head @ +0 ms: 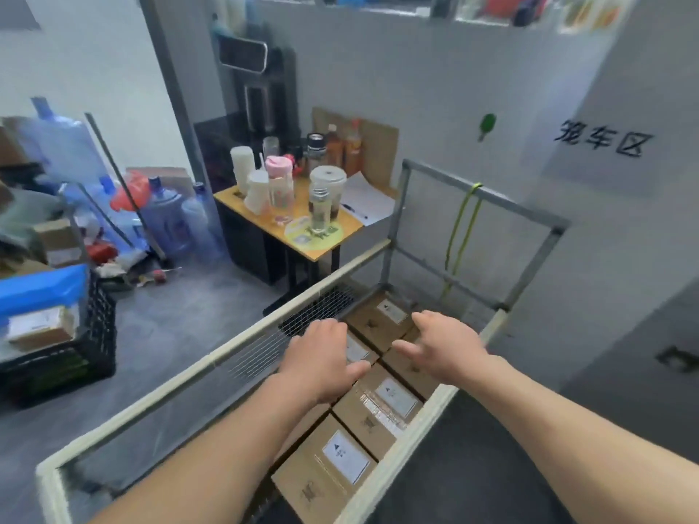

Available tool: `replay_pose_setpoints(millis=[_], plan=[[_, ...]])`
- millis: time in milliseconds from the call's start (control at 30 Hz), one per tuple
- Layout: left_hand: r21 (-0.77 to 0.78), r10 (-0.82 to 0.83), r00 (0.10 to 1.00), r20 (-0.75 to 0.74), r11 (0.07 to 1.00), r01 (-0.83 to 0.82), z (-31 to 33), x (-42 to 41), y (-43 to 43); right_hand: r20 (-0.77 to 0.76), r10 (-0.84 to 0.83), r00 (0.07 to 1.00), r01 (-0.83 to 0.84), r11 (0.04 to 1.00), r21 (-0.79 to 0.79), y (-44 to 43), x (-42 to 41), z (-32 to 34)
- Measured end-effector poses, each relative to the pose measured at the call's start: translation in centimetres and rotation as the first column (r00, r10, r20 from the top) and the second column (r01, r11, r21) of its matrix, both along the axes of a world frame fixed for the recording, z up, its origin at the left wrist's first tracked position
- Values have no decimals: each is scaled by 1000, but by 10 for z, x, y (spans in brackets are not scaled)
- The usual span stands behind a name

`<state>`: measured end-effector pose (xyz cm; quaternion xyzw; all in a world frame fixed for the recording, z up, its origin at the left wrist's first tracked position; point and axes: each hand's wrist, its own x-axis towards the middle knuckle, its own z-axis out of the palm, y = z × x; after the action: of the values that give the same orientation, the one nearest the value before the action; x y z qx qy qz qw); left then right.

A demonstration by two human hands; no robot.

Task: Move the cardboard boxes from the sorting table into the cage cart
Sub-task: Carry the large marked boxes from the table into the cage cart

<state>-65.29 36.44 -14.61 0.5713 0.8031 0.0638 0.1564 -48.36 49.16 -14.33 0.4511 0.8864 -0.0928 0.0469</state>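
At far left a black crate (96, 334) holds one stray parcel (38, 329), with water bottles (166, 217) heaped behind it. Next comes a small table (350, 223) crowded with cups (280, 187), standing just beside the far left corner of the cart (227, 353). Inside the cart the boxes (386, 406) lie flat, labels up, packed edge to edge in rows along the floor; the sorting table itself is out of view. The left hand (321, 357) hangs over the middle of the rows, fingers straight and loosely spread, holding nothing. The right hand (446, 346) sits opposite it, equally flat and empty, thumb out toward the left one. Whether either palm touches cardboard cannot be told from this angle. A green strap (461, 228) dangles from the far rail. The likely risks lie in the tight fit: pressing down unevenly could tip one box's edge up over its neighbour and leave a crooked base for the next layer. Lifting the arms out carelessly could scrape a wrist on the mesh or the rim. A knock to the cart might carry into the table and topple the tall cups, since the two stand so close.
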Motion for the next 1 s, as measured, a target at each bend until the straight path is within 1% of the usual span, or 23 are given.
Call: replay_pose_setpoints(millis=[200, 367, 567, 733, 867, 1000], plan=[[101, -141, 989, -36, 984, 144, 60, 107, -5, -75, -149, 986, 153, 987, 48, -37, 123, 58], [158, -250, 966, -73, 953, 258, 97, 187, -24, -114, -238, 964, 248, 966, 79, -78, 203, 99], [206, -391, 914, -112, 890, 406, 137, 258, -39, -129, -393, 910, 409, 902, 137, -137, 284, 143], [256, -524, 845, -105, 807, 532, 160, 304, -57, -137, -546, 827, 562, 810, 166, -187, 335, 165], [245, -621, 774, -124, 736, 631, 165, 334, -83, -184, -644, 743, 669, 725, 163, -240, 364, 170], [227, -717, 689, -108, 657, 719, 161, 371, -109, -198, -740, 642, 766, 628, 136, -300, 397, 166]])
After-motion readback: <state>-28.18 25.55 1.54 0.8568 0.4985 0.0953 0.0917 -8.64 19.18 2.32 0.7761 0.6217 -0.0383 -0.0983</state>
